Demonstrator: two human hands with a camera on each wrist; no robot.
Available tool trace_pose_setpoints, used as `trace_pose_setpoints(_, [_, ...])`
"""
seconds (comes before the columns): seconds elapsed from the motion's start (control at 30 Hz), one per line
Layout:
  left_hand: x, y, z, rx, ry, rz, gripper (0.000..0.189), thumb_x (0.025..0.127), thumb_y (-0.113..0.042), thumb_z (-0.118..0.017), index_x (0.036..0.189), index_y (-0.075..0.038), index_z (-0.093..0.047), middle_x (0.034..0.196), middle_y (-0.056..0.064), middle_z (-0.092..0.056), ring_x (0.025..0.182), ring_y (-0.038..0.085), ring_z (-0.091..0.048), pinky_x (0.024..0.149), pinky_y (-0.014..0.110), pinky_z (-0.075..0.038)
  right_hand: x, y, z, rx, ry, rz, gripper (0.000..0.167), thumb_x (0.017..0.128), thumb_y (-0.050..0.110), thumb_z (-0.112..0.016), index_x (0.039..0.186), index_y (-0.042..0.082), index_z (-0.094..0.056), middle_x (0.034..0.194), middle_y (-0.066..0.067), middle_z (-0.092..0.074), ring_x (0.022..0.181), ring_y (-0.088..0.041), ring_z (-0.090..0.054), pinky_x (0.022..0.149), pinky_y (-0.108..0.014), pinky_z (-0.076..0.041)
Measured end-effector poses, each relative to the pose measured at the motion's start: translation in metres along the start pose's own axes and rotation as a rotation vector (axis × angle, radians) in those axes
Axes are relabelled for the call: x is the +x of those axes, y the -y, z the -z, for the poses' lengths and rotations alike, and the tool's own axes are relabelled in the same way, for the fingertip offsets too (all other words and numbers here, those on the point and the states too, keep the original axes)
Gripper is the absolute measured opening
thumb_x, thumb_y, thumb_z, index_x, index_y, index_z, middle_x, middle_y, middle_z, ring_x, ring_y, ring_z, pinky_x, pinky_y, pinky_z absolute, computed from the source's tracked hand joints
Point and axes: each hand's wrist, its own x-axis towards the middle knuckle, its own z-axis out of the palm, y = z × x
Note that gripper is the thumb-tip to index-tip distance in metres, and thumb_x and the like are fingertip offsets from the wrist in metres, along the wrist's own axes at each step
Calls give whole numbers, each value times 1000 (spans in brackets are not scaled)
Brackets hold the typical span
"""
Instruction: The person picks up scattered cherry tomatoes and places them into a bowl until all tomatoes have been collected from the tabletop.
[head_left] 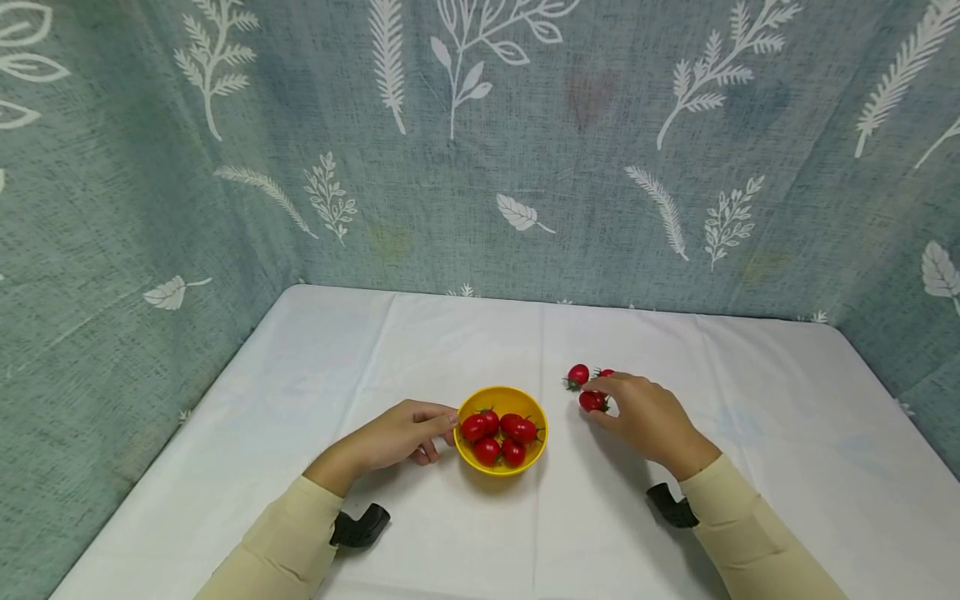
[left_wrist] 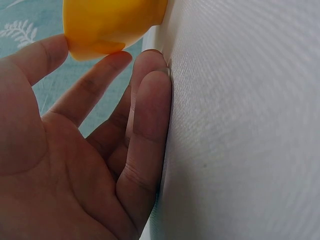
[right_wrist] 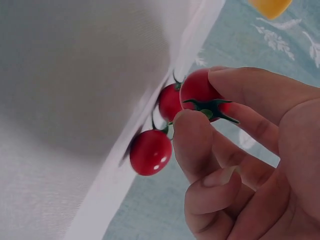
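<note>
A yellow bowl (head_left: 500,472) with several red cherry tomatoes (head_left: 487,451) in it stands on the white cloth. At its left side, my left hand (head_left: 401,433) holds the edge between thumb and forefinger; the other fingers (left_wrist: 150,105) lie near the cloth. My right hand (head_left: 648,417) pinches a cherry tomato (right_wrist: 197,87) with green sepals between thumb and fingertip. Just beyond it are two more cherry tomatoes, one at the left (head_left: 577,374) and one partly hidden by the hand (head_left: 606,373).
White cloth (head_left: 450,533) covers the table. Grey-green curtains (head_left: 480,233) with white leaf prints rise behind the table and at both sides. Black wrist-worn pieces (head_left: 361,526) sit by both sleeves.
</note>
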Motion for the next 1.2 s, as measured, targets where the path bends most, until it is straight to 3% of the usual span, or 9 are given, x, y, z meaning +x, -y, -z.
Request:
trace_pose_setpoints(0.67, [-2,-2,0,8,6,1,44,103,-43,-51,129,-11,-66,102,5,-67,78,18,-62,72,29,-55,-10,22,8,-5,-130,90,39,83,19,-82,120,16,-72,114,-9,-73,98,-27,-71,79,-43,-60])
trace_pose_setpoints(0.8, [-2,-2,0,3,5,-1,44,103,-43,-51,129,-11,-66,102,5,-67,78,18,-62,71,29,-55,-13,26,10,-7,-169,127,37,83,18,-82,119,18,-73,107,-5,-73,85,-21,-69,69,-35,-58])
trace_pose_setpoints(0.97, [-2,-2,1,1,11,-9,45,103,-43,-51,130,-10,-65,103,5,-67,77,18,-62,71,28,-55,-15,32,12,-18,-200,160,36,83,19,-82,117,19,-73,102,-2,-71,72,-12,-61,57,-24,-48])
trace_pose_setpoints(1.2, [-2,-2,2,7,11,-7,44,103,-43,-51,129,-11,-66,102,4,-67,78,17,-62,71,28,-55,-19,45,9,-24,-241,199,36,82,21,-84,116,21,-73,107,-1,-72,81,-14,-68,61,-25,-53])
